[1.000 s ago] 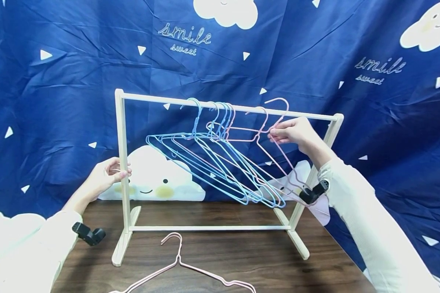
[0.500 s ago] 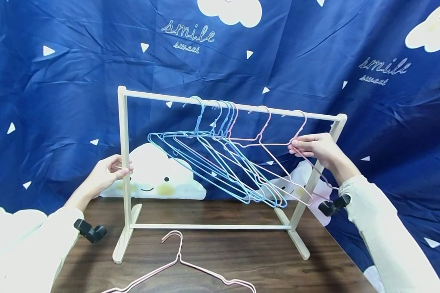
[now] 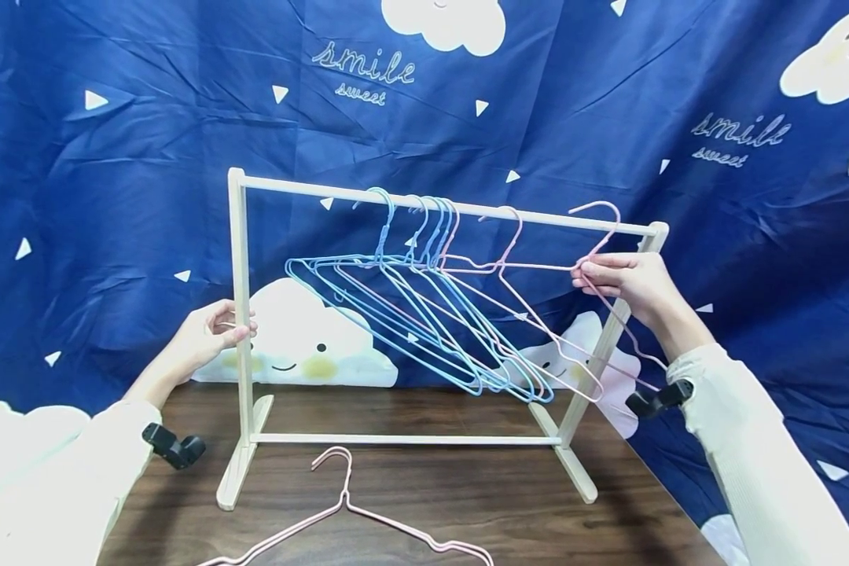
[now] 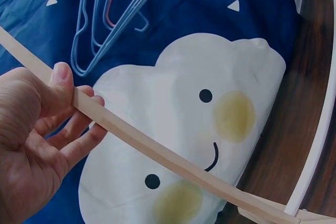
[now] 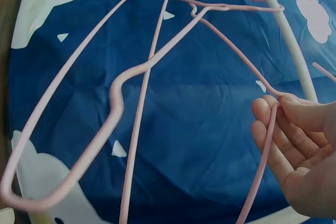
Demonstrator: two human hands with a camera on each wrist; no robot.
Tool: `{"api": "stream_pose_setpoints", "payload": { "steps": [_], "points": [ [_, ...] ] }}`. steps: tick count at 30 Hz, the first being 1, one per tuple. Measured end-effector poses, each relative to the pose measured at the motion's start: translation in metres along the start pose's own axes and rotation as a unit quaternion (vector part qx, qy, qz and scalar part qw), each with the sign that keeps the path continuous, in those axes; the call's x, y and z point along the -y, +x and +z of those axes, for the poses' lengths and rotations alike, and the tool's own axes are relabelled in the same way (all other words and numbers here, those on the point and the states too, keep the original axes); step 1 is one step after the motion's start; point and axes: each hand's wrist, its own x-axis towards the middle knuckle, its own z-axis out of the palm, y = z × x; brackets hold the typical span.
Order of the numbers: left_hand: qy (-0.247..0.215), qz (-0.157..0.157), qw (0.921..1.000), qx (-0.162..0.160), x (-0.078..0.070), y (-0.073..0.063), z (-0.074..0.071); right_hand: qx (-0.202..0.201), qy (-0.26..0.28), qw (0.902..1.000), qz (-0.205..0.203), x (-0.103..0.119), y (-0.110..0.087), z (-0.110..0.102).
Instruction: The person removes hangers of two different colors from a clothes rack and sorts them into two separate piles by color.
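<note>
In the head view my right hand (image 3: pixel 630 284) pinches a pink wire hanger (image 3: pixel 594 203) at its neck. That hanger's hook stands above the right end of the rail (image 3: pixel 311 191). In the right wrist view thumb and fingers close on the hanger's wire (image 5: pixel 264 156). My left hand (image 3: pixel 208 330) grips the rack's left post (image 3: pixel 241 251), thumb in front and fingers curled behind it. Several blue hangers (image 3: pixel 384 228) hang near the rail's middle, with a pink one beside them. Another pink hanger (image 3: pixel 519 230) hangs between that group and my right hand.
A pink hanger (image 3: pixel 344 498) lies on the brown wooden table (image 3: pixel 410 472) in front of the rack. The rack's lower bar (image 3: pixel 403 439) and feet (image 3: pixel 233 475) stand on the table. A blue cloth (image 3: pixel 148 236) with clouds hangs behind.
The right hand has moved to the right with the pink hanger. Half a second ago its hook was down at the rail; now it is raised above. The left hand keeps its hold.
</note>
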Motion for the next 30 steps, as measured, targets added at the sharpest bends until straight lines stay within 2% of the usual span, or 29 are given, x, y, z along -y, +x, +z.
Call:
{"api": "stream_pose_setpoints", "payload": {
  "steps": [9, 17, 20, 23, 26, 30],
  "points": [
    [-0.001, 0.004, 1.0, 0.001, -0.002, 0.0, 0.0, 0.006, -0.028, 0.9992, 0.026, -0.042, -0.021, -0.022],
    [-0.004, 0.001, 1.0, -0.002, 0.0, 0.0, 0.002, -0.004, -0.082, 0.9922, 0.094, -0.096, -0.035, -0.026],
    [-0.009, -0.001, 1.0, -0.003, 0.0, 0.0, 0.002, -0.006, -0.088, 0.989, 0.119, -0.116, -0.04, -0.022],
    [-0.011, 0.0, 0.9999, -0.003, 0.001, 0.0, 0.001, 0.0, -0.068, 0.9882, 0.137, -0.134, -0.044, -0.013],
    [-0.011, 0.001, 0.9999, -0.003, 0.002, 0.0, 0.0, 0.023, -0.077, 0.9862, 0.145, -0.148, -0.049, -0.001],
    [-0.013, -0.001, 0.9999, -0.003, 0.003, 0.0, 0.001, 0.063, -0.056, 0.9835, 0.16, -0.17, -0.054, 0.015]
  ]
}}
